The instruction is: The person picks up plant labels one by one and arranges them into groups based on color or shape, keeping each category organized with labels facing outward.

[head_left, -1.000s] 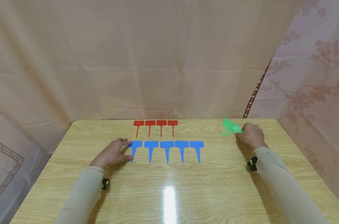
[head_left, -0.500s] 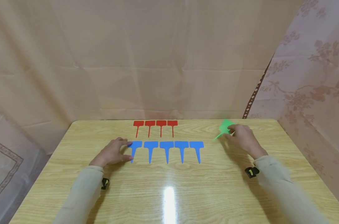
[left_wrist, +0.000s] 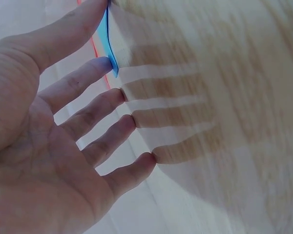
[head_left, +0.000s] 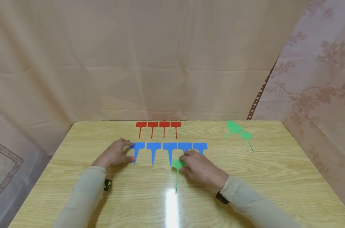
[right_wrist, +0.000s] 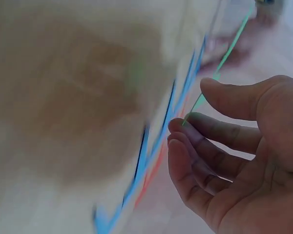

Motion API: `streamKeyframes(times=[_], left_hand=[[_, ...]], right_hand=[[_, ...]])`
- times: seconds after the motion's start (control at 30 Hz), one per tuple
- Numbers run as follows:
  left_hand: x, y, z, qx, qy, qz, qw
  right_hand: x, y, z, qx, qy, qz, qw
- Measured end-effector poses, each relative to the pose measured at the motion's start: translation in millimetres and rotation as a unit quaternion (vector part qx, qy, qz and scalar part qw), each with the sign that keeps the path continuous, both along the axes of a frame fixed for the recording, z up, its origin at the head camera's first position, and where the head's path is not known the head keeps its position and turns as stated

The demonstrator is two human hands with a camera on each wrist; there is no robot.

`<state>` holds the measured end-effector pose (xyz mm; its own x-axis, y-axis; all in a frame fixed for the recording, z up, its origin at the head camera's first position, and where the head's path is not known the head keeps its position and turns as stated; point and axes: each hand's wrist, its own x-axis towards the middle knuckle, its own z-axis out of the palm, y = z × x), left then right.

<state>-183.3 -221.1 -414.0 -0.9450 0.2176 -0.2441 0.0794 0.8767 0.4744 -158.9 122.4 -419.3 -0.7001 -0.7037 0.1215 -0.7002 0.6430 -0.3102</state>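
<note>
Green tag (head_left: 176, 164) — pinched in the right hand (head_left: 202, 167), its stem (head_left: 177, 181) pointed away from the blue tags (head_left: 170, 147) — left hand (head_left: 113, 155) lay spread.

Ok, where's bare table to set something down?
Bare table lies right of the right sleeve, nearer than the loose green tags; between the red tags and those green tags; and in front, between both sleeves. It's crowded mid-table: the left hand touches the leftmost blue tag, and the right hand holds a green tag near the blue row.
</note>
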Motion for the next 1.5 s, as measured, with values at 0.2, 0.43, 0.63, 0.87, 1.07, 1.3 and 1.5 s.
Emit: streamKeyframes(times=[0.2,0.43,0.63,0.87,1.07,1.3,1.5], left_hand=[[-0.5,-0.6,0.4,0.001,-0.001,0.000,1.0000],[-1.2,-2.0,-0.6,0.007,0.009,0.000,0.9999],[-1.0,-1.7,-2.1,0.007,0.007,0.003,0.9999],[-1.8,-1.1,-1.0,0.002,0.014,-0.009,0.9999],[-3.7,0.2,-0.7,-0.003,0.005,-0.004,1.0000],[-4.5,-0.2,-2.0,-0.004,-0.003,-0.004,1.0000],[-4.2,-0.5,-1.9,-0.002,0.002,-0.005,1.0000]], right_hand=[[22.7,-53.3,-3.9,0.044,-0.017,0.060,0.9971],[35.5,-103.0,-4.7,0.095,0.016,0.095,0.9908],[41.3,-136.1,-8.5,0.132,0.077,0.102,0.9829],[38.1,-156.8,-11.5,0.121,0.057,0.054,0.9896],[28.9,-161.7,-10.8,0.089,0.005,0.020,0.9958],[23.2,-161.5,-10.0,0.064,-0.032,-0.005,0.9975],[19.3,-162.4,-9.6,0.047,-0.045,-0.020,0.9977]])
